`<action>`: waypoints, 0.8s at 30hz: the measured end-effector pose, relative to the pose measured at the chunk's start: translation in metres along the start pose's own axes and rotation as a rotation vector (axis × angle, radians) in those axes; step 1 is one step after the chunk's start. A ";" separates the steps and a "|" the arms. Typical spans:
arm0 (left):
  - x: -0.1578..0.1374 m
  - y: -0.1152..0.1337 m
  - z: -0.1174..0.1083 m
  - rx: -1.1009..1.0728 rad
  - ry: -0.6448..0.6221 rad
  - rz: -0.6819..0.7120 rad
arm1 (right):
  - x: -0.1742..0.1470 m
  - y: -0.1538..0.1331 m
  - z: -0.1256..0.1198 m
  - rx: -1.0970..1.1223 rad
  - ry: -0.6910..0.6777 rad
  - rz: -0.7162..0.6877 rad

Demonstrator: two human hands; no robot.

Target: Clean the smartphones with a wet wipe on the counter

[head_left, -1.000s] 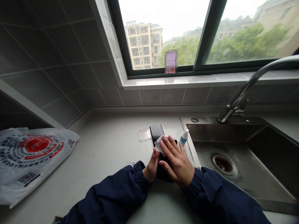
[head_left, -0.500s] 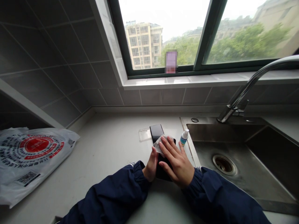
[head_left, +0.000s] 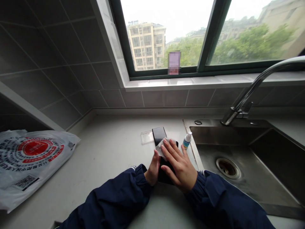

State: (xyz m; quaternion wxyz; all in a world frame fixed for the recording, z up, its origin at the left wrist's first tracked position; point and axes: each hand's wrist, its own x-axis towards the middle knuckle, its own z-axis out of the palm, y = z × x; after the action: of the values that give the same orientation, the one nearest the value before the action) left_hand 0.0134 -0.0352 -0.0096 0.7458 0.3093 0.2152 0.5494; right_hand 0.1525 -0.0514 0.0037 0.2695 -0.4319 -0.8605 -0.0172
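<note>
A black smartphone [head_left: 164, 176] is on the counter in front of me. My left hand [head_left: 152, 170] grips its left edge, thumb up along the side; the other fingers are hidden. My right hand [head_left: 179, 165] lies over the phone with fingers stretched out and spread, pressing a whitish wipe [head_left: 160, 150] flat on the screen. Beyond the wipe lies a second dark, glossy, phone-like slab [head_left: 159, 133]. To its left is a clear phone case [head_left: 147, 137]. A small white spray bottle [head_left: 187, 140] with a blue-green label stands just past my right fingertips.
On the right is a steel sink [head_left: 200, 156] with a chrome faucet [head_left: 252, 87]. A white plastic bag [head_left: 14, 184] with red print lies at the left on the pale counter [head_left: 107, 143]. A tiled wall and a window [head_left: 164, 76] close off the back.
The wipe's left part has shifted slightly under the right fingers. Both hands keep nearly the same place; the whole view has drifted a little.
</note>
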 end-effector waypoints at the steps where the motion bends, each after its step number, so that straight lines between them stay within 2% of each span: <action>1: 0.000 0.000 0.000 -0.001 0.001 0.001 | 0.000 0.000 0.000 -0.001 -0.002 0.000; 10: 0.001 -0.001 0.000 -0.025 -0.056 -0.007 | 0.000 0.000 0.001 0.003 0.010 -0.008; 24: 0.001 -0.001 -0.001 -0.012 -0.024 -0.006 | 0.001 0.000 0.001 -0.002 0.020 -0.020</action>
State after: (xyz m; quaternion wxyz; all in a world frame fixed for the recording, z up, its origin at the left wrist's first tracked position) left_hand 0.0136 -0.0343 -0.0109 0.7519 0.3108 0.2040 0.5445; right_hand 0.1518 -0.0505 0.0033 0.2773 -0.4235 -0.8620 -0.0249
